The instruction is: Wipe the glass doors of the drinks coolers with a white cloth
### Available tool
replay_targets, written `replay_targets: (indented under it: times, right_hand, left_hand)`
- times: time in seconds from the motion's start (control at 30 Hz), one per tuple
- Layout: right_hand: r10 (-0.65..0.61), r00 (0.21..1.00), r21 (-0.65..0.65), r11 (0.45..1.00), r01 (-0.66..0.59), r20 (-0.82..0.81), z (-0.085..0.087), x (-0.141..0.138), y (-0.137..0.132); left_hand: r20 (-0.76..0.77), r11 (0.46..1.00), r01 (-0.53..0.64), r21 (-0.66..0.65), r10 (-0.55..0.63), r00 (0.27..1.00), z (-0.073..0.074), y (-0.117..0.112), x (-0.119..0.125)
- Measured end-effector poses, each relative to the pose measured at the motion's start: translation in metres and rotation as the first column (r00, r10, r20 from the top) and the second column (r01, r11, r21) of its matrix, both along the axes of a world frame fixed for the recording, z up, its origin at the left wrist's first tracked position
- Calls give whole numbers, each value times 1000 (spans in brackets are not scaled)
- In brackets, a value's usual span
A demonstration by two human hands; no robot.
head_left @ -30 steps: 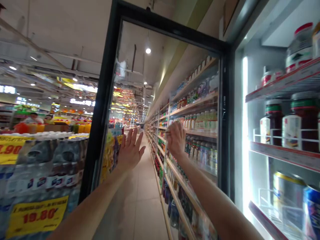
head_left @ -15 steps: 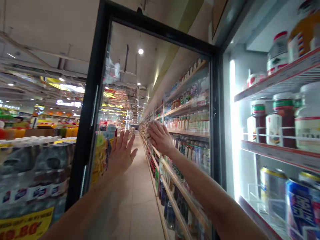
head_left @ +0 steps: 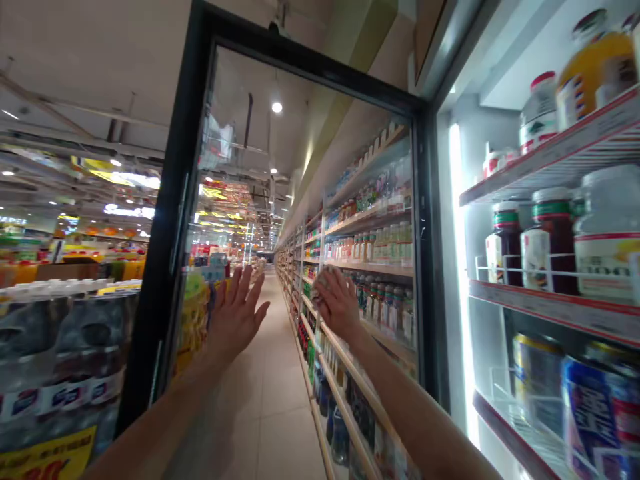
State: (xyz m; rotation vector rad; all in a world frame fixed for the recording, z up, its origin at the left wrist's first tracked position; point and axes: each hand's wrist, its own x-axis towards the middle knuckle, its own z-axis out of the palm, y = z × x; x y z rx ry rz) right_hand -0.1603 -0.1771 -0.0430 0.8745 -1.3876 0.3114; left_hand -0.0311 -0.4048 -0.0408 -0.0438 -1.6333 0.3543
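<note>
An open cooler door (head_left: 173,233) with a black frame stands in front of me, and its clear glass shows the aisle beyond. My left hand (head_left: 236,317) is held against the left part of the glass, palm forward and fingers spread, with nothing in it. Farther right, my right hand (head_left: 342,308) presses a crumpled light cloth (head_left: 321,283) to the glass. Its fingers bend over the cloth, which is partly hidden beneath them.
On the right, lit cooler shelves (head_left: 545,301) hold dark-red bottles (head_left: 505,243), an orange juice bottle (head_left: 597,73) and blue cans (head_left: 590,413). Wrapped bottle packs (head_left: 60,353) are stacked left of the door. Through the glass, long drink shelves line a tiled aisle (head_left: 273,373).
My right hand has slid with the cloth to the right and slightly down on the glass. My left hand stays almost where it was, and the view has shifted a little.
</note>
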Motion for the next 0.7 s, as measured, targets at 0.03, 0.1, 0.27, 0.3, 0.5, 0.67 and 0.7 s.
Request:
replay_targets:
  times: [0.03, 0.1, 0.27, 0.3, 0.5, 0.67, 0.7]
  right_hand:
    - [-33, 998, -102, 994, 38, 51, -2, -6, 14]
    - [-57, 976, -406, 903, 141, 212, -3, -22, 44]
    - [-4, 968, -556, 818, 146, 250, -9, -18, 29]
    - [-14, 985, -418, 904, 86, 170, -13, -9, 12]
    - [-18, 999, -77, 997, 21, 30, -31, -6, 19]
    - [-1, 944, -639, 736, 223, 329, -24, -30, 62]
    - [6, 948, -623, 755, 205, 319, -24, -24, 49]
  left_hand:
    - [-4, 1000, 4, -2, -4, 1000, 0, 0, 0]
    - [-9, 1000, 8, 2, -8, 1000, 0, 1, 0]
    - [-5, 1000, 19, 20, -19, 1000, 0, 2, 0]
    - [-3, 1000, 20, 18, -20, 1000, 0, 2, 0]
    - [13, 1000, 8, 15, -9, 1000, 0, 2, 1]
    - [-8, 1000, 0, 22, 0, 1000, -1, 4, -1]
    - [-8, 1000, 3, 22, -3, 1000, -1, 3, -1]
